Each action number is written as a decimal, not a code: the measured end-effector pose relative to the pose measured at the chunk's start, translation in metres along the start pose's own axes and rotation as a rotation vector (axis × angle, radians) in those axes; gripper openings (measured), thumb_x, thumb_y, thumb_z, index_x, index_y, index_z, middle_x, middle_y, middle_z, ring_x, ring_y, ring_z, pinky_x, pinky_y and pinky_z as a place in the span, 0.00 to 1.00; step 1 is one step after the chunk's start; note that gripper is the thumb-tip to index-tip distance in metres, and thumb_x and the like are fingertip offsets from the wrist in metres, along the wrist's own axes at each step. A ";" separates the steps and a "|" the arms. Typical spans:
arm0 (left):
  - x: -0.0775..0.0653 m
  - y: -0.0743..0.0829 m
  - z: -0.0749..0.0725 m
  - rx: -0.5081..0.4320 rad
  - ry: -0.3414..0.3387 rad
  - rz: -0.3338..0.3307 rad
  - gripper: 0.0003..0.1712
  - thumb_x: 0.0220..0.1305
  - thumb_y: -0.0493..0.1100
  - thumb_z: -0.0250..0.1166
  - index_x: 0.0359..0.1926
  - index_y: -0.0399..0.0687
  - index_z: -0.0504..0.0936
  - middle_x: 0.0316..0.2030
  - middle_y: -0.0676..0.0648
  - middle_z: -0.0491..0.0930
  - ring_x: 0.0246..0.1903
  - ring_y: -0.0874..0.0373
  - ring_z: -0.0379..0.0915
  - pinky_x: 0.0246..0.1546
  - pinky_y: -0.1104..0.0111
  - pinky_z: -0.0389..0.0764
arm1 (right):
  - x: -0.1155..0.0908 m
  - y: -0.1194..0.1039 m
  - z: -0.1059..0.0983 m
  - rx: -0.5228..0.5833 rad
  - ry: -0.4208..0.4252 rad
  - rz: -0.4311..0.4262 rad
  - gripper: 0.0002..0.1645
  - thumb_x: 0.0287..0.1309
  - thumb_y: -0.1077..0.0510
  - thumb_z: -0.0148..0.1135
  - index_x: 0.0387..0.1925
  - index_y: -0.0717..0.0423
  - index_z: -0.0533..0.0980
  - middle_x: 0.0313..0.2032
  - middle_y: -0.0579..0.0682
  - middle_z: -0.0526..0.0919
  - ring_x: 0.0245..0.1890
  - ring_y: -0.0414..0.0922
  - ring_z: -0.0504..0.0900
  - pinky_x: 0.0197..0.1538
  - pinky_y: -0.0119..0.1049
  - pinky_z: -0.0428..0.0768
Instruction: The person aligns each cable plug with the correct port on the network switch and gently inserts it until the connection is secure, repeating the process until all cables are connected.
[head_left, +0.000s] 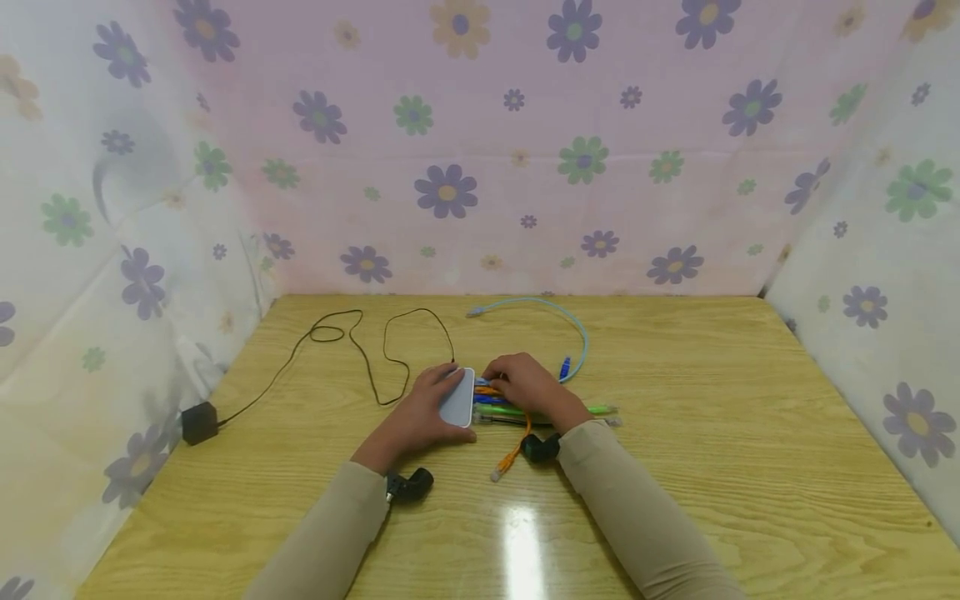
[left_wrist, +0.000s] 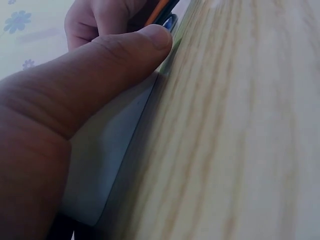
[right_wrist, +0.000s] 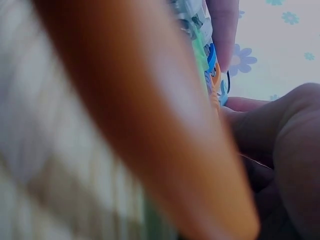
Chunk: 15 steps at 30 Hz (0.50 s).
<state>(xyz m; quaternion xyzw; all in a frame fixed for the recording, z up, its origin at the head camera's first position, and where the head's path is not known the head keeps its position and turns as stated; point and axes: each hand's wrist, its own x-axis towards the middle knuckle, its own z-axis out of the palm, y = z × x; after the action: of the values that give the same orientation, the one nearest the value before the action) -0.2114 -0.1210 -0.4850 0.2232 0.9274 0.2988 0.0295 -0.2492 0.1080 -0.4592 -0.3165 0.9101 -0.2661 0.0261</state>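
Observation:
My left hand [head_left: 422,414] holds a small white network switch [head_left: 457,402] on the table, thumb along its near edge and fingers at the far edge. In the left wrist view the thumb [left_wrist: 120,57] lies along the switch's side. Several network cables run from the switch's right side: orange [head_left: 523,433], blue, green [head_left: 600,409] and black. At the far end of that row, my right hand [head_left: 528,385] pinches the light blue network cable [head_left: 582,330] close to the switch. Its fingertips partly hide the plug. In the right wrist view, a blurred orange cable [right_wrist: 150,120] crosses in front.
The light blue cable arcs back to a loose plug [head_left: 476,312]. A blue plug [head_left: 566,368] lies behind my right wrist, and an orange plug [head_left: 506,467] in front. A thin black cord [head_left: 363,354] winds left from the switch to a black power adapter [head_left: 199,423].

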 end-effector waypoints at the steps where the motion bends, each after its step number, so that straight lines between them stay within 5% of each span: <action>1: 0.000 0.000 0.000 -0.001 0.001 0.001 0.62 0.41 0.67 0.76 0.75 0.57 0.56 0.75 0.50 0.50 0.73 0.47 0.47 0.56 0.53 0.69 | 0.000 0.000 0.000 -0.010 0.007 -0.012 0.12 0.67 0.62 0.55 0.47 0.55 0.82 0.43 0.51 0.85 0.41 0.44 0.82 0.46 0.39 0.79; 15: 0.004 0.001 0.004 -0.031 0.001 0.007 0.63 0.40 0.67 0.77 0.75 0.56 0.57 0.75 0.50 0.50 0.69 0.48 0.54 0.51 0.56 0.71 | -0.006 0.002 -0.001 -0.086 -0.017 0.036 0.14 0.68 0.58 0.55 0.51 0.53 0.81 0.45 0.50 0.84 0.44 0.45 0.82 0.48 0.40 0.79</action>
<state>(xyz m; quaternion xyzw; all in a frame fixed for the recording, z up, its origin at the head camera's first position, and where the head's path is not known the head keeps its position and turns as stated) -0.2135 -0.1158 -0.4875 0.2256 0.9220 0.3132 0.0314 -0.2454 0.1135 -0.4598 -0.3030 0.9261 -0.2233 0.0251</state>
